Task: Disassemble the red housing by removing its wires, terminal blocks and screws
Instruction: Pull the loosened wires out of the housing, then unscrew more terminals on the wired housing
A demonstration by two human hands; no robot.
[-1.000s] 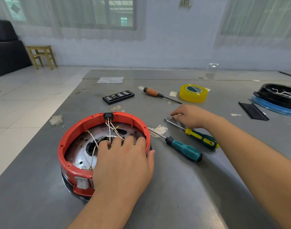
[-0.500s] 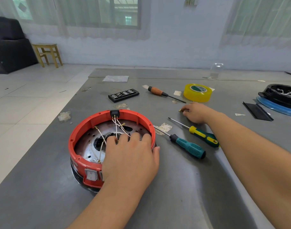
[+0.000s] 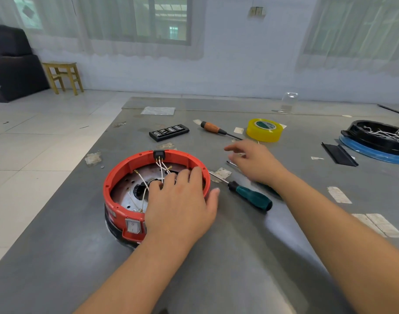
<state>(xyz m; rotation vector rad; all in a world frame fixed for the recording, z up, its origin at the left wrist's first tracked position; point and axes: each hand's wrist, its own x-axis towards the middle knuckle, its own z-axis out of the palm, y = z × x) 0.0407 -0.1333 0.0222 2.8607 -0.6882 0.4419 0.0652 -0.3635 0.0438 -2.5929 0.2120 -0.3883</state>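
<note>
The round red housing (image 3: 126,168) sits on the grey table, open side up, with a metal plate inside. White wires (image 3: 160,169) run from a black terminal block (image 3: 159,154) on its far rim. A white rocker switch (image 3: 132,225) faces me on the near wall. My left hand (image 3: 182,200) rests flat over the housing's right side, fingers straight, thumb outside the rim. My right hand (image 3: 255,162) hovers above the table right of the housing, fingers spread and holding nothing, over the shaft of a screwdriver (image 3: 232,164) whose handle my wrist hides.
A teal-handled screwdriver (image 3: 250,196) lies right of the housing. Farther back are an orange-handled screwdriver (image 3: 213,128), a yellow tape roll (image 3: 264,130) and a black bit case (image 3: 169,132). A black and blue housing (image 3: 380,141) sits at the right edge beside a black strip (image 3: 339,154).
My right hand has lifted off the table near the small part it touched and its fingers have spread. My left hand stays on the housing. The view has shifted slightly.
</note>
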